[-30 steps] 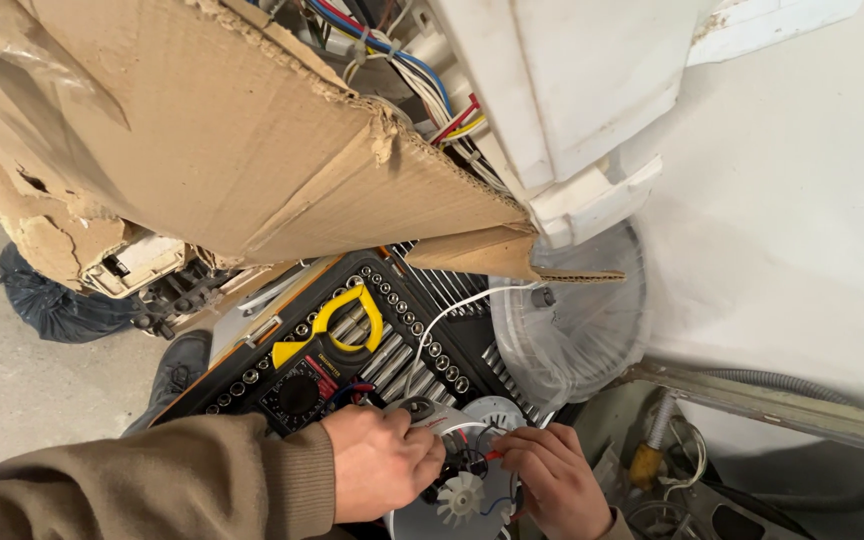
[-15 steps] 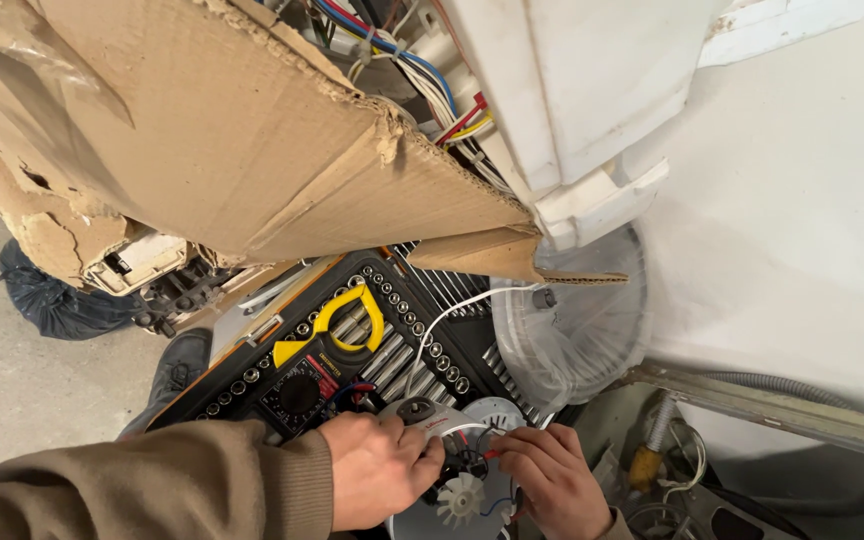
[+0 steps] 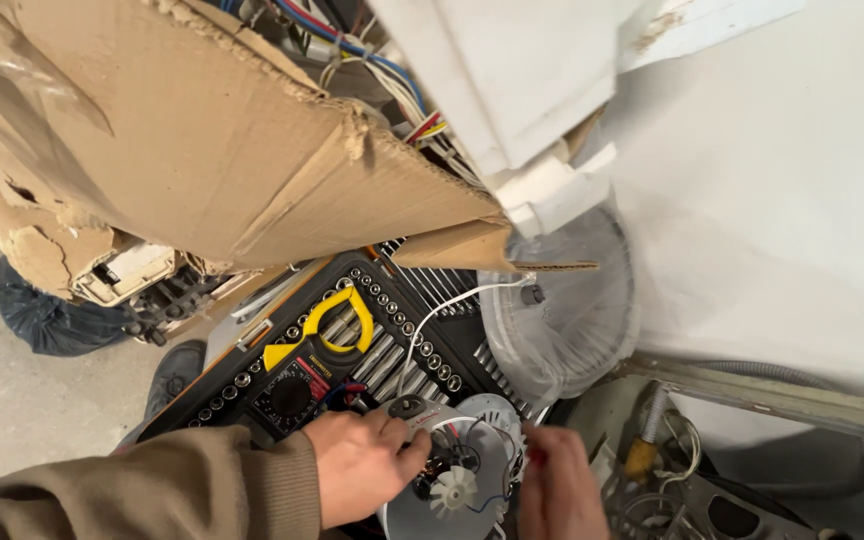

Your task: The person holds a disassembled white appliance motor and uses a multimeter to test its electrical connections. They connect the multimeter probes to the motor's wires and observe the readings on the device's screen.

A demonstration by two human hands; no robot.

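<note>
Concrete floor (image 3: pixel 12 420) at far left, pale grey, with a dark plastic bag (image 3: pixel 47 320) lying on it, well left of the socket set.

Torn cardboard sheet (image 3: pixel 202 150) fills the upper left and overhangs the socket set's top edge; coloured wires (image 3: pixel 392 85) run along its upper rim.

Open black socket set (image 3: pixel 352 345): rows of sockets, a yellow-handled tool (image 3: pixel 327 320) in its middle, a small black meter (image 3: pixel 292 395) on its lower left part.

Left hand (image 3: pixel 362 465), brown sleeve, just below the socket set; fingers curled, its grip pinching the rim of the small fan motor (image 3: pixel 452 480) (white impeller facing up).

Fan motor sits touching the socket set's lower right corner, between both hands.

Right hand (image 3: pixel 557 490), right of the motor, blurred; grip closed around something with a red tip, cannot tell what.

White wire fan guard (image 3: pixel 562 320) just right of the socket set; white wall (image 3: pixel 782 200) behind it.
</note>
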